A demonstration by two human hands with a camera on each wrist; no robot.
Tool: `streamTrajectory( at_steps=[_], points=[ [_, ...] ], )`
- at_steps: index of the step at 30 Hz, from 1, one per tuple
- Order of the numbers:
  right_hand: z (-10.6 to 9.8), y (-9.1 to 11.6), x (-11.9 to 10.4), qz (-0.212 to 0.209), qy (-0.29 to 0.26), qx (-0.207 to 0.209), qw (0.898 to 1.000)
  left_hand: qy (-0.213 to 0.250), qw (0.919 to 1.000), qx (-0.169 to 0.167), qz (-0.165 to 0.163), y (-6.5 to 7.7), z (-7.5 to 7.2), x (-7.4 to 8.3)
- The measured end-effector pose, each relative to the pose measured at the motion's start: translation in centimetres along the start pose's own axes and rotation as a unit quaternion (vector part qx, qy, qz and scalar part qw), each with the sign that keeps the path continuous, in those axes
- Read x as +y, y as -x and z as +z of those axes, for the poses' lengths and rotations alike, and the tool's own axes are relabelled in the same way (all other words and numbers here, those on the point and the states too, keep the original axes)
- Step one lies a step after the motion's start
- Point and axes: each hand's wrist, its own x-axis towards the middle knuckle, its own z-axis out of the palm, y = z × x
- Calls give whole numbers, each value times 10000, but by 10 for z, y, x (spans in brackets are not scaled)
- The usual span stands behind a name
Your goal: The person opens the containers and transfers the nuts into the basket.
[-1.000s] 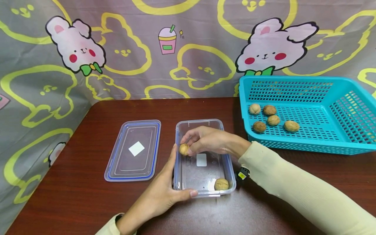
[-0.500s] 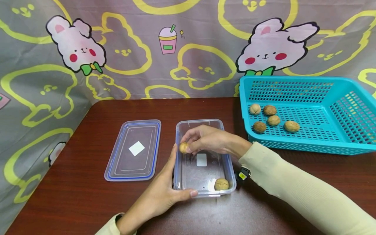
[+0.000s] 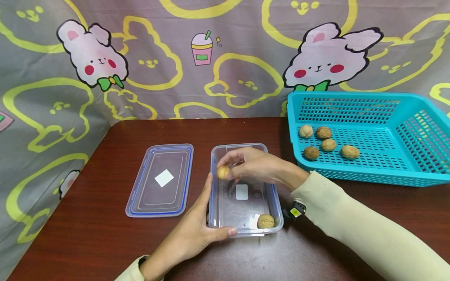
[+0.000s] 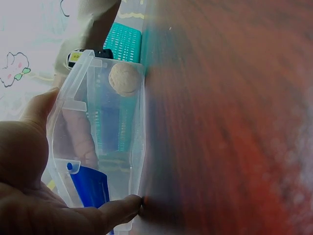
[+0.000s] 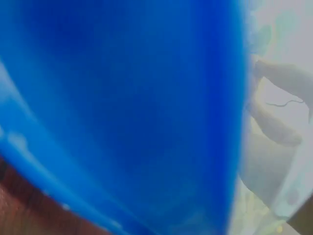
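Observation:
A clear plastic container stands on the table with its top uncovered. My left hand holds its near left corner, thumb along the front rim and fingers along the left wall. Over the far left part of the container, my right hand pinches a walnut between thumb and fingertips. Another walnut lies in the near right corner; the left wrist view shows this walnut through the wall. A blurred blue latch flap fills most of the right wrist view, hiding the pinched walnut.
To the left, a clear lid with a blue seal lies flat. A turquoise basket at the back right contains several walnuts. Patterned cloth hangs behind the brown table.
My right hand and its walnut have shifted slightly up and to the right. The left hand stays on the container.

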Motion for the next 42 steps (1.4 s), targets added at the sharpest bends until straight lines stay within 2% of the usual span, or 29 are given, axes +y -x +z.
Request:
streamTrajectory(
  at_steps=[8,15,23,27,35,42],
  points=[
    [-3,15,-7,-221,45,249,9994,81,10000,-10,29,1,0,0],
    [-13,35,-13,-454,-50,444,9980,164,9998,-7,60,0,0,-1],
    [-35,61,-19,-281,128,1064,9938,234,9997,22,23,0,1,-1],
    [-48,76,-20,-184,235,1423,9894,198,9998,44,4,-1,1,0],
    [-89,106,-11,335,143,2157,9758,192,9998,59,-24,0,1,0],
    [-128,130,3,304,162,2249,9738,175,9998,71,-43,0,1,1]
  ],
)
